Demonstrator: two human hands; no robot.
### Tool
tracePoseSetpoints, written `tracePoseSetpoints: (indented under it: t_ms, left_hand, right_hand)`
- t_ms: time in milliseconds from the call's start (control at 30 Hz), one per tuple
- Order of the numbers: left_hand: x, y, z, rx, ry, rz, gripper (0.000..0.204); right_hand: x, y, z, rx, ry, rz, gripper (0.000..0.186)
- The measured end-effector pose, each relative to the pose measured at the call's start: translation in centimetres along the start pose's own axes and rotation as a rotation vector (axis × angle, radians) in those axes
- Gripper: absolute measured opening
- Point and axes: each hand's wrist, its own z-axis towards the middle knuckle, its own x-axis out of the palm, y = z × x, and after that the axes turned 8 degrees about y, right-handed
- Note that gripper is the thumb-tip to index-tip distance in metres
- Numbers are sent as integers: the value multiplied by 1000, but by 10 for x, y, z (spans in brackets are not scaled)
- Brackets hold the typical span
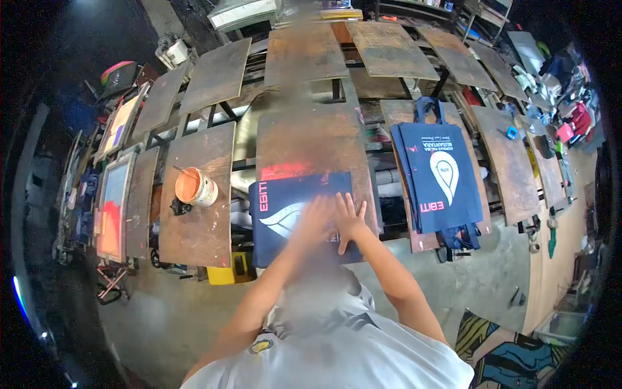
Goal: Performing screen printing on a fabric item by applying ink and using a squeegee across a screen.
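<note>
A dark blue fabric bag (pixel 295 196) lies flat on the wooden board in front of me, printed with a white leaf shape and pink-red lettering along its left edge. Fingers spread, my right hand (pixel 350 223) rests on the right part of the bag. My left hand (pixel 315 217) is over the middle of the bag beside it, smeared by motion, so its fingers cannot be made out. Neither hand visibly holds anything. A blurred streak runs down the middle of the view and hides part of the bag.
On the right board lies a stack of similar blue bags (pixel 424 168) with handles. The left board (pixel 214 236) bears a bucket of orange paint (pixel 197 188) and a dark rag (pixel 181 207). Framed printing screens (pixel 115 194) lean farther left. More wooden boards (pixel 304 55) stand in a row beyond.
</note>
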Motion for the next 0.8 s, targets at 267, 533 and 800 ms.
tracePoseSetpoints:
  t_ms: [267, 533, 800]
  left_hand:
    - [23, 85, -62, -498, -99, 63, 77]
    - [22, 64, -62, -493, -203, -5, 76]
    - [25, -13, -77, -223, -96, -144, 75]
  right_hand:
    - [-14, -5, -8, 2, 40, 60, 165]
    - [-22, 4, -8, 31, 114, 34, 165]
    - [-26, 16, -10, 106, 101, -15, 164]
